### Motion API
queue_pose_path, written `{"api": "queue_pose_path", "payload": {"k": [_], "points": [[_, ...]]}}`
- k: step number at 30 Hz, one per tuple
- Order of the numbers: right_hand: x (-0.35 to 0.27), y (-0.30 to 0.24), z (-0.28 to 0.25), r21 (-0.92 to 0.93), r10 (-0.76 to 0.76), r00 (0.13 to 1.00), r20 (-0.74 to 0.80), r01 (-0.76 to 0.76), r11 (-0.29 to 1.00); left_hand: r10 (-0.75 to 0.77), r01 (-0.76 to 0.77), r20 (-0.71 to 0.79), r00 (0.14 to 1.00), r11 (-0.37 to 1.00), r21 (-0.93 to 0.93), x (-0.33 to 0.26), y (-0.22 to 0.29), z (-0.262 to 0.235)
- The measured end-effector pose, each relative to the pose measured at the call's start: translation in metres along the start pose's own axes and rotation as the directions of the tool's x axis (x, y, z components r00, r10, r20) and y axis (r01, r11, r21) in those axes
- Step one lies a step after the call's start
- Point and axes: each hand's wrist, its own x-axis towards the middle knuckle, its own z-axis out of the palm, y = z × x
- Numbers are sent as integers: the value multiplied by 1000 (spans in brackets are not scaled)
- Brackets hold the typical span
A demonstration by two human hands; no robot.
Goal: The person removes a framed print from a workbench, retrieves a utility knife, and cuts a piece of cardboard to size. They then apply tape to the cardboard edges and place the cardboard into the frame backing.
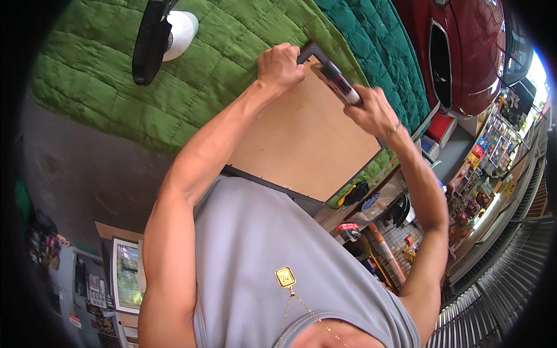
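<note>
We've got both arms stretched out over a flat brown board, looks like hardboard or the backing of a frame, lying on a green quilted blanket with a darker teal quilted blanket just beside it. Our left hand is balled into a fist at the board's far corner, clamped on the dark frame edge there. Our right hand is curled around a shiny metallic tool that lies along the board's far right edge; can't tell exactly what kind of tool it is. A black object with a white round thing sits on the green blanket off to the left, well apart from the hands. To the right there's a dark red car close past the teal blanket, so that side is tight. Near the board's right edge, cluttered shelves hold tools and small packages. The left is bare grey concrete floor. The blankets are puffy and stitched in squares, and the board is smooth and matte with straight edges.
</note>
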Motion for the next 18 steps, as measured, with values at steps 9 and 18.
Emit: {"api": "queue_pose_path", "payload": {"k": [9,18], "points": [[-59,13,81,409,140,990,-18,-121,904,-134,83,229,964,972,220,35,18,-1],[-30,-14,64,332,33,998,55,-50,942,-29,42,111,993,992,-115,-54,-18,-33]]}}
